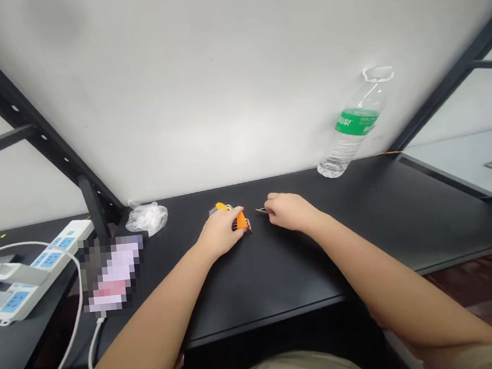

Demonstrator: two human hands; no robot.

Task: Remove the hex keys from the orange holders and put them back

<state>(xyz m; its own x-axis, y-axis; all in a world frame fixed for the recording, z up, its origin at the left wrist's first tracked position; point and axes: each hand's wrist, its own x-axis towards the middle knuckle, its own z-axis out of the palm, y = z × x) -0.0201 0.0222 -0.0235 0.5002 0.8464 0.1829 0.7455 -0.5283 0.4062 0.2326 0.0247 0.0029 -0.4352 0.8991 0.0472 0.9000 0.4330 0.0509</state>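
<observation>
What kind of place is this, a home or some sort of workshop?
Probably a plain workbench in a workshop or lab. A black table stands in a metal rack frame, a power strip lies alongside, and the left hand holds an orange hex-key set.

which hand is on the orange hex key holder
The left hand. It rests on the orange hex key holder on the black table, while the right hand pinches a single thin metal key beside it.

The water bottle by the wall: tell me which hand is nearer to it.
Right. The right hand rests on the black table, below and left of the water bottle; the left hand, on the orange hex key set, lies farther left.
</observation>
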